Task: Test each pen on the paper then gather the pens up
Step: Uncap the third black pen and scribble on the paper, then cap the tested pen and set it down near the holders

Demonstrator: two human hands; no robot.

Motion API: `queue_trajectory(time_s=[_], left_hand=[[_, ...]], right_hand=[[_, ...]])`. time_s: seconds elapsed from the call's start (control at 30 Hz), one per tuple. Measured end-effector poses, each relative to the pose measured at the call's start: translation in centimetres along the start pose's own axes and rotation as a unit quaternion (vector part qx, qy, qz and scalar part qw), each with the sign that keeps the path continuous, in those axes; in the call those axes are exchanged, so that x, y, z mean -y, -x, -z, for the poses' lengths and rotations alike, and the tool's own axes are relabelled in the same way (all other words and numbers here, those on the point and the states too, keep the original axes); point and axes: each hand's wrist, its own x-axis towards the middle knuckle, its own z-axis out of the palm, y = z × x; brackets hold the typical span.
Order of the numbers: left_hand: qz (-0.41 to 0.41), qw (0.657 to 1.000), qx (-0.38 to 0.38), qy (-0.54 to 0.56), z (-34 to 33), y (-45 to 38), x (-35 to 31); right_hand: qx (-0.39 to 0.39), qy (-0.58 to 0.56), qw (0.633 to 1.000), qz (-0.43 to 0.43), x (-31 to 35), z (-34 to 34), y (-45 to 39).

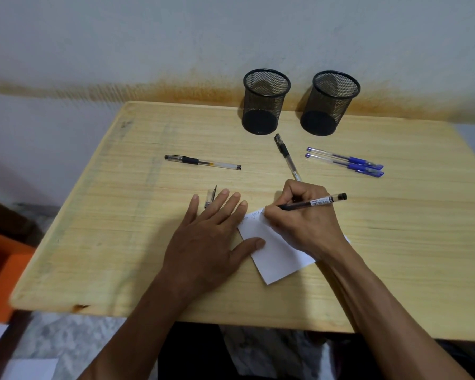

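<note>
- Right now the right hand (302,215) is pinching a black pen (313,202) between thumb and fingers and is pressing its tip to the far edge of the paper (274,253), where a few faint scribbles are showing.
- The left hand (209,237) is lying flat with fingers spread, thumb and fingertips pressing on the paper's left side and holding it down.
- To do this step well, the left hand's pressure needs keeping up so the small sheet is not sliding under the stroke; a short, light stroke on bare paper below the marks would probably be showing whether ink is flowing.
- The held pen's long axis is running left to right, nearly level, tip pointing left toward the left hand and its butt end sticking out past the right hand's knuckles.
- A loose pen cap (210,198) is lying just beyond the left fingertips, partly under them.
- A capped black pen (202,162) is lying well beyond the left hand, crosswise to the reach.
- Another black pen (287,156) is lying just beyond the right hand, its near end hidden behind the knuckles, its far end aiming at the left mesh cup (265,101).
- Two blue pens (344,161) are lying side by side, touching, beyond and right of the right hand, near the right mesh cup (329,104).
- Judging by four pens waiting on the table (93,242), testing is looking partway done and gathering is not yet begun.
</note>
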Motion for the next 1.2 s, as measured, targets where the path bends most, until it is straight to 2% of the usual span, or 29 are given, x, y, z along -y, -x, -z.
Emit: queue_trajectory(time_s=[0.3, 0.33, 0.4, 0.5, 0.67, 0.8, 0.9, 0.97, 1.07, 1.2], left_hand=[[-0.002, 1.0, -0.003, 0.004, 0.0, 0.1, 0.1], [-0.002, 1.0, -0.001, 0.004, 0.0, 0.1, 0.1], [-0.001, 1.0, 0.001, 0.004, 0.1, 0.0, 0.0], [-0.005, 1.0, -0.005, -0.004, 0.2, -0.1, 0.0], [-0.013, 0.998, -0.058, -0.001, -0.4, -0.1, -0.2], [-0.017, 0.986, -0.163, 0.007, -0.8, 0.2, -0.3], [0.038, 0.963, -0.267, 0.012, -0.4, 0.4, -0.1], [0.108, 0.949, -0.297, 0.027, 0.3, 0.1, -0.1], [0.219, 0.946, -0.239, 0.014, 1.3, -0.6, -0.3], [0.258, 0.944, -0.205, 0.016, 1.5, -1.4, -0.6]], right_hand=[[-0.012, 0.029, 0.999, 0.016, -0.2, -0.2, -0.1], [-0.011, 0.009, 1.0, 0.005, -0.3, -0.1, -0.1], [-0.005, -0.1, 0.994, -0.035, -0.5, 0.2, -0.3], [-0.01, -0.25, 0.965, -0.074, -0.6, 0.7, -0.6], [-0.032, -0.305, 0.949, -0.079, -0.6, 1.1, -0.6], [-0.027, -0.318, 0.945, -0.073, -0.7, 1.4, -0.6], [-0.018, -0.318, 0.945, -0.071, -0.6, 1.5, -0.3], [-0.015, -0.322, 0.944, -0.07, -0.6, 1.5, -0.2], [-0.011, -0.315, 0.947, -0.066, -0.6, 1.5, -0.2], [0.002, -0.311, 0.948, -0.065, -0.5, 1.6, 0.1]])
